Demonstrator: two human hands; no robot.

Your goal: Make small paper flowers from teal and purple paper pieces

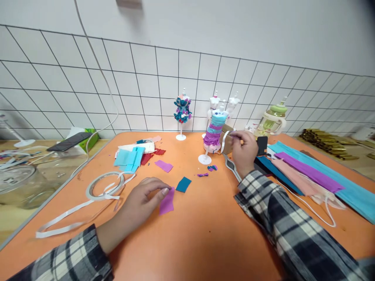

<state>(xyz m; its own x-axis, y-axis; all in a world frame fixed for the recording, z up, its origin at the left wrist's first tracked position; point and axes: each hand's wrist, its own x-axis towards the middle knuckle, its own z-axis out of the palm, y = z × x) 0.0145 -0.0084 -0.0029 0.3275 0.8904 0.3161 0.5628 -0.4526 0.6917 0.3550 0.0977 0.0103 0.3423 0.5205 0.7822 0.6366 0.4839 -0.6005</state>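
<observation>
1. The left hand (142,198) was laid flat on the orange table (205,234), its fingertips pressed on one edge of a magenta paper scrap (167,201) — seemingly so the light piece was pinned where it could be lifted; nothing was enclosed by the fingers.
2. The right hand (243,152) was raised beside a small mannequin (215,132) wrapped in blue and purple paper bands, thumb and forefinger pinched on what appeared to be the end of a white tape strip (224,142) — held close, apparently so it could be applied to the figure.
3. A tape roll (103,186) was left near the left hand, its loose tail trailing across the table, within easy reach.
4. Crepe paper sheets (307,171) were stacked flat on the right, and a teal paper square (183,184) lay just beyond the magenta scrap.
5. A decorated mannequin (182,111) stood apart by the wire grid.
</observation>
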